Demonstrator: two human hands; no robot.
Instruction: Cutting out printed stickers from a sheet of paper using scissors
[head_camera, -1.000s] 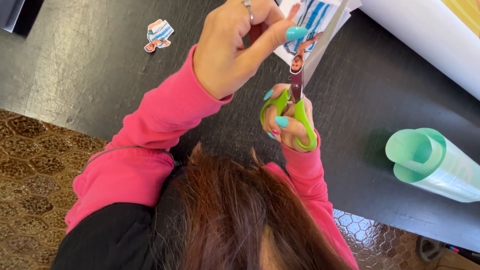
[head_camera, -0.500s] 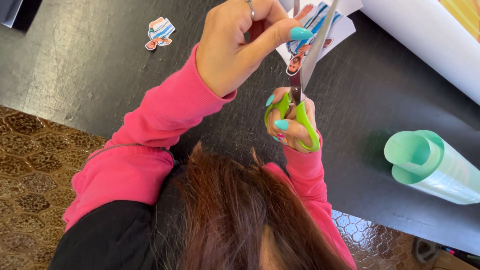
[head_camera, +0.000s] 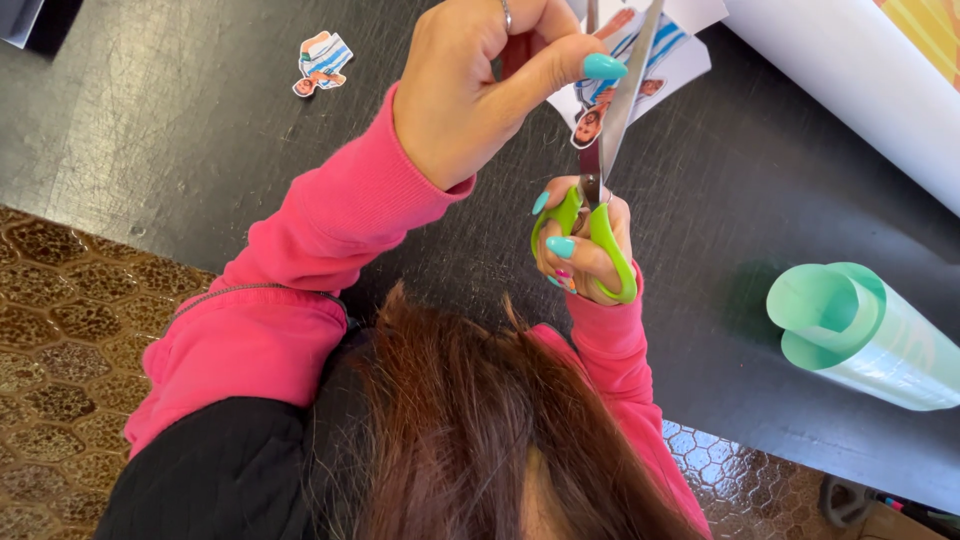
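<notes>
My left hand (head_camera: 480, 90), in a pink sleeve, pinches a white paper sheet (head_camera: 675, 60) printed with small colourful figures and holds it above the black table (head_camera: 180, 150). My right hand (head_camera: 580, 260) grips green-handled scissors (head_camera: 610, 235), thumb and fingers through the loops. The metal blades point away from me and sit along the edge of a printed figure on the sheet. My own brown hair fills the bottom of the view.
A cut-out paper figure (head_camera: 322, 62) lies on the table at the far left. A mint-green roll (head_camera: 860, 335) lies at the right, and a large white roll (head_camera: 850, 90) crosses the top right corner. Patterned brown floor (head_camera: 60, 320) shows below the table edge.
Both hands have drifted slightly to the right, and the scissor blades have pushed further into the sheet. The cut-out figure and the rolls have stayed put.
</notes>
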